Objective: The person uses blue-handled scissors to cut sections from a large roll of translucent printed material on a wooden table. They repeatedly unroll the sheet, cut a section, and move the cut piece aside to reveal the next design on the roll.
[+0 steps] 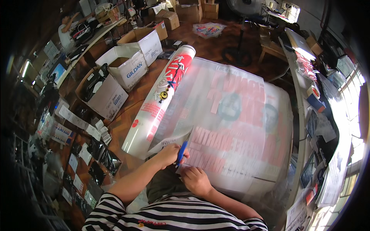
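Observation:
My left hand (169, 156) is closed round blue-handled scissors (182, 153) at the near left edge of a large translucent printed sheet (231, 107). Their blades are hard to make out. Just beyond them, a flap of the sheet (169, 143) curls up and leans to the left. My right hand (196, 181) pinches the near edge of the sheet, close beside the scissors. Along the sheet's left side slants a thick roll of white film (160, 104) with red, black and yellow printing.
Open cardboard boxes (129, 69) stand on the wooden floor to the left, near packets and papers (92, 161). A long cluttered table (298, 154) runs along the right by the windows. A standing fan (241, 34) is at the back, and another person (66, 32) at far left.

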The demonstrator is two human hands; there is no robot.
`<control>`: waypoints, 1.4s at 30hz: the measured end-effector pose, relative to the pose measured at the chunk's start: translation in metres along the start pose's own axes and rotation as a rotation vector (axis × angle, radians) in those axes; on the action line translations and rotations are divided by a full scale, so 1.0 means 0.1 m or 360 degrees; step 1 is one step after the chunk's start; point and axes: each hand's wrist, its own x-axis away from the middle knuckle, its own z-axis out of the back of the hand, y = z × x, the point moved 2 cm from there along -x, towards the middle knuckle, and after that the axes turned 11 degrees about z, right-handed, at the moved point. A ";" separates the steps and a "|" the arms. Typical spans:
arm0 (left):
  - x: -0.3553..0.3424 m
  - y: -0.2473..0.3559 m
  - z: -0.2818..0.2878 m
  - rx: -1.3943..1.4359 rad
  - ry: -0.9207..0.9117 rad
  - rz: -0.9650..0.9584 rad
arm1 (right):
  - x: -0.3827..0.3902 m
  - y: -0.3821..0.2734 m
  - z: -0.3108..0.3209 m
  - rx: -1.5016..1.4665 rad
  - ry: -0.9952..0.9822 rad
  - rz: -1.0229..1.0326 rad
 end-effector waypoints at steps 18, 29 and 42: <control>-1.04 1.70 0.15 -0.0332 0.0074 0.0157 | -0.02 0.26 0.08 -0.0714 0.0496 -0.0247; -2.15 3.26 0.50 -0.0129 0.0140 -0.0404 | 0.02 0.29 0.14 -0.0706 0.0169 0.0067; -0.88 2.10 0.28 -0.0881 0.0511 -0.0771 | 0.37 0.33 1.28 -0.0049 0.0111 -0.0494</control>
